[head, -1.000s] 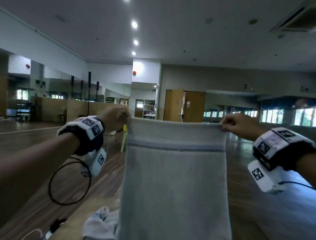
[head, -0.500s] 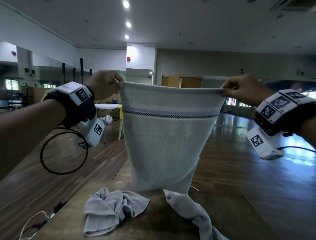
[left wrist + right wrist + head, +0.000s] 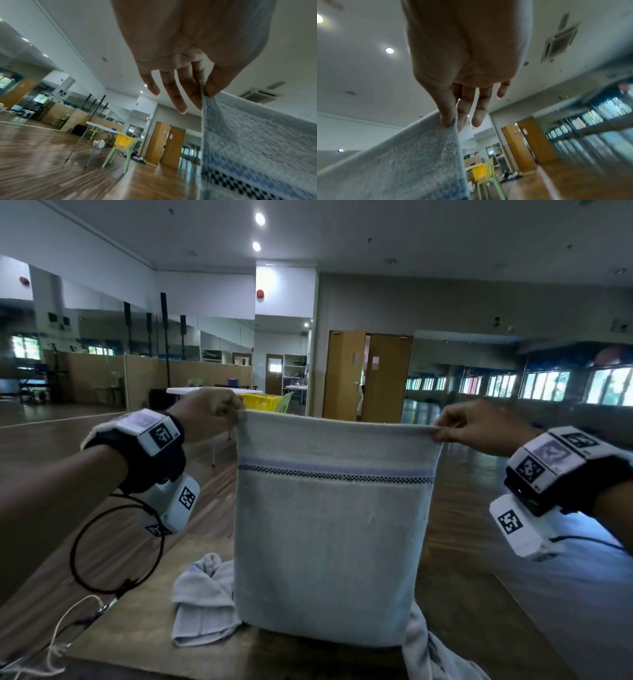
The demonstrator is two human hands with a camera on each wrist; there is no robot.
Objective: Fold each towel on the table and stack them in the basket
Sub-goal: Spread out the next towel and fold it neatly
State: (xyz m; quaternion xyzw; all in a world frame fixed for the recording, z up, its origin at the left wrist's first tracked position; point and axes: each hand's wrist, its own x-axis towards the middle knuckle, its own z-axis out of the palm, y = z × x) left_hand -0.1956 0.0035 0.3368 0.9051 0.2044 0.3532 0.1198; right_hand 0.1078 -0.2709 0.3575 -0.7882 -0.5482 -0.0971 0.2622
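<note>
Fingers of my left hand (image 3: pixel 209 414) and right hand (image 3: pixel 479 428) each pinch a top corner of the towel (image 3: pixel 329 542), which hangs straight down, top edge level between them.

We see the left hand (image 3: pixel 185 44) from the palm side, reaching away from the camera. Thumb and forefinger pinch the upper corner of the towel (image 3: pixel 257 146); the other fingers (image 3: pixel 178 100) extend nearly straight. The towel hangs at right, pale, with a blue band and a dark checked stripe. Beyond stands a green chair (image 3: pixel 118 155) bearing a yellow basket (image 3: pixel 123 140).
</note>
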